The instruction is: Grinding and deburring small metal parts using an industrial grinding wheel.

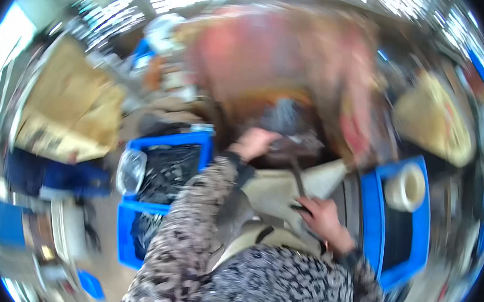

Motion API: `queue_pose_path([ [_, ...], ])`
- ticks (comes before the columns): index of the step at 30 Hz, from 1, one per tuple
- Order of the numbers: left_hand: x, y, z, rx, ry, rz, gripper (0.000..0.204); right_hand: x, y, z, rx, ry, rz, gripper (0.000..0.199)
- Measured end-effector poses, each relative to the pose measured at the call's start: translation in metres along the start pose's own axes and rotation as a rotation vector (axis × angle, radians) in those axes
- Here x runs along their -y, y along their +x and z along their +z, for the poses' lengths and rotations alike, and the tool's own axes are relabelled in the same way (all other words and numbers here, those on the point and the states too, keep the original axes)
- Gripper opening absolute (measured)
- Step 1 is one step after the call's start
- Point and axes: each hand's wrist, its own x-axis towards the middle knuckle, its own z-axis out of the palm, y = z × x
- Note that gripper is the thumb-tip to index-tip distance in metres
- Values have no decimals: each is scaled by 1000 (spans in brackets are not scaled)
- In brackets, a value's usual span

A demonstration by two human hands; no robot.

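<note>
My left hand (254,144) reaches forward to the dark work spot under the big reddish-brown block. Its fingers look closed, but blur hides what they hold, if anything. My right hand (321,218) is lower and to the right, closed round the near end of a long dark handle (297,177). That handle runs up and forward toward the work spot, where its far end is smeared and its kind cannot be made out. A pale cloth or sheet (270,192) lies below the work spot, between my hands and my body.
A large blurred reddish-brown block (245,53) stands ahead. On the left are blue bins (210,148) of thin dark pieces with a clear plastic tub (131,171). A blue bin (375,226) with a whitish roll (406,187) stands right. Sacks (69,90) lie far left and right.
</note>
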Motion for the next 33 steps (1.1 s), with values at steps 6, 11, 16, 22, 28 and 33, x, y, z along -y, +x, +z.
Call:
queue_pose_path([
  [6, -48, 25, 20, -44, 2, -29, 23, -24, -41, -17, 52, -219, -65, 35],
  [11, -65, -12, 4, -180, 62, -214, 25, -34, -32, -17, 11, -282, -78, 34],
  [16, -84, -54, -2, -617, 62, -272, 29, -32, 45, -43, -380, -50, -52, 29],
  [22, -88, -73, 21, -426, -25, -329, 28, -64, 185, -83, -426, -269, 0, 33],
  [28, -82, -68, 35, -384, 15, -300, 26, -93, 266, -102, -349, -376, 29, 37],
  [33, -76, -67, 44, -384, 13, -303, 26, -103, 290, -102, -244, -386, 73, 34],
])
